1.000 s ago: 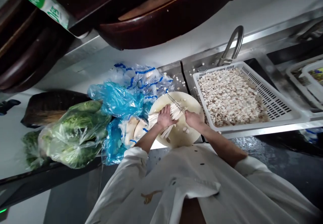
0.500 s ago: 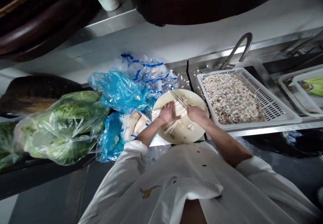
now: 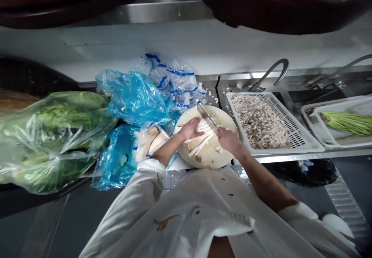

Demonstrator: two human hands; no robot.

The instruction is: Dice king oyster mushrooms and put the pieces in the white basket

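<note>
White mushroom strips point(image 3: 207, 131) lie on a round cutting board point(image 3: 215, 160) in front of me. My left hand point(image 3: 190, 129) rests over their left end, gripping them against the board with the thumb apart. In my right hand point(image 3: 228, 139) is the handle of a kitchen knife point(image 3: 206, 116), its blade slanting up and left across the strips. Small cut bits lie beyond the blade, and a few loose pieces sit near the board's front. Left of the board, an opened clear bag holds whole king oyster mushrooms point(image 3: 158, 142).
A white perforated basket point(image 3: 308, 143) of diced mushroom point(image 3: 258, 122) stands right of the board, under a faucet point(image 3: 283, 70). Farther right, green stalks point(image 3: 348, 122) lie in another basket. Blue plastic bags point(image 3: 139, 99) and bagged leafy greens point(image 3: 58, 141) crowd the left.
My view has turned and levelled, showing more of the right side. My left hand has its thumb spread wider on the strips, and more of the strips shows. The knife stays in my right hand.
</note>
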